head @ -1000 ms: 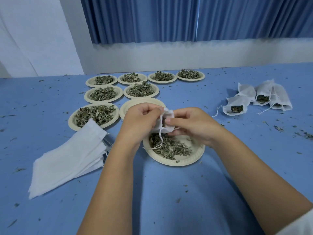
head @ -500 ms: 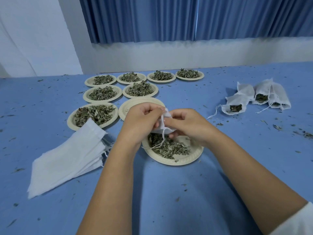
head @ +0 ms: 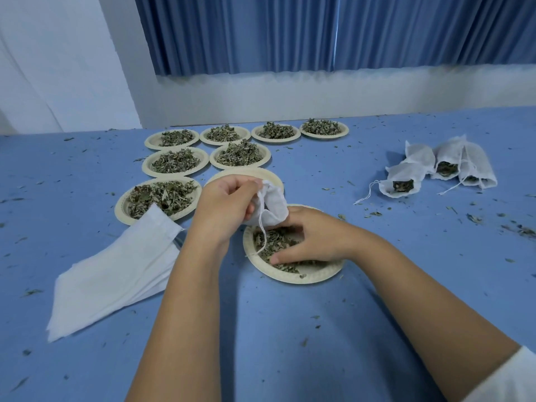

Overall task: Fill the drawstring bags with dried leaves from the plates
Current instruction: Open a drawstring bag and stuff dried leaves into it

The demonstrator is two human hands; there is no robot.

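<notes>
White cloth marks the drawstring bag [head: 274, 207] just above the middle of the frame, where the left hand [head: 229, 207] pinches its gathered mouth between curled fingers and thumb, so that the bag hangs tilted over the far edge of the near plate [head: 293, 275]. Its string [head: 262, 227] trails down into the dried leaves [head: 272, 242] on that plate. The right hand [head: 316, 239] lies palm down on the leaves, its fingers bent into the pile and its thumb tip pressed at the near side; whether it has closed on any leaves cannot be told. Behind the left hand sits an empty plate [head: 249, 172], partly hidden. Seven more plates of leaves [head: 175, 161] lie in rows toward the upper centre. A stack of flat empty bags [head: 116, 274] lies at lower left, touching the nearest of those plates. At the right, well apart from the hands, several filled bags [head: 435, 166] lie in a loose cluster. Leaf crumbs dot the blue table [head: 290, 329], and a blue curtain [head: 319, 33] hangs across the top.
</notes>
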